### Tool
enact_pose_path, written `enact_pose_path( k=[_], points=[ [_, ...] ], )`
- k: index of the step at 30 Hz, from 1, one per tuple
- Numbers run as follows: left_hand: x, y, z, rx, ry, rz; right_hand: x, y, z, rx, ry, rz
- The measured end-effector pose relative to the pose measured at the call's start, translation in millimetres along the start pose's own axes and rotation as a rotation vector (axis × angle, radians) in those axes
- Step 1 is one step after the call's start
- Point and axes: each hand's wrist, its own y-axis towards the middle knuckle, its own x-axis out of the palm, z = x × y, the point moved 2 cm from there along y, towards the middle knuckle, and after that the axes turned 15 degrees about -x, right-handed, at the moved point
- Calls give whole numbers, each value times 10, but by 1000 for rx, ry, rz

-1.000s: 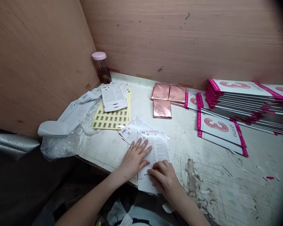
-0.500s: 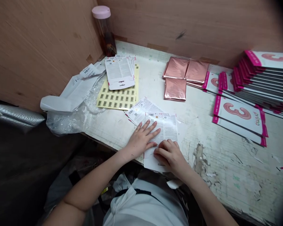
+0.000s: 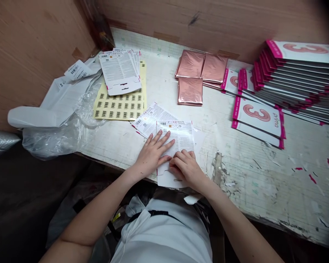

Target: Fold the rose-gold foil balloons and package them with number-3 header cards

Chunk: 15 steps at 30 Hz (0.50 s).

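A white printed packaging card (image 3: 182,135) lies at the table's front edge, its text side up and a hang slot at the near end. Flat on its left half rests my left hand (image 3: 153,153), fingers spread. My right hand (image 3: 188,168) is curled on the card's lower right part with its fingertips pressed together. Whatever those fingers may hold is hidden. Beneath and to the upper left, a second printed card (image 3: 150,118) sticks out at an angle.
Yellow barcode label sheets (image 3: 117,106) lie at left under more cards (image 3: 120,71). Beside them sits crumpled clear plastic (image 3: 55,140) with white paper. Rose-gold foil packets (image 3: 190,91) are at the back. Pink-edged cards (image 3: 259,111) showing a 3 are stacked at right. Pink scraps (image 3: 312,179) litter the table.
The camera view has shifted, so everything appears farther left and higher. Both hands stay on the same card in nearly the same pose.
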Motion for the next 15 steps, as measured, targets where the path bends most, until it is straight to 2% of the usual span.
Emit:
enact_pose_path(
  k=[3,8,13,15],
  points=[
    [4,2,-2,-5,-23,1,-24,-2,17,-9,57,18],
    [15,0,-14,-13,-61,5,-32,6,-6,-44,-10,38],
    [6,-17,-4,-3,-56,17,67,91,-49,-71,-140,-24],
    [-1,-14,2,-2,-41,7,16,87,-65,-35,-73,-26]
  ],
)
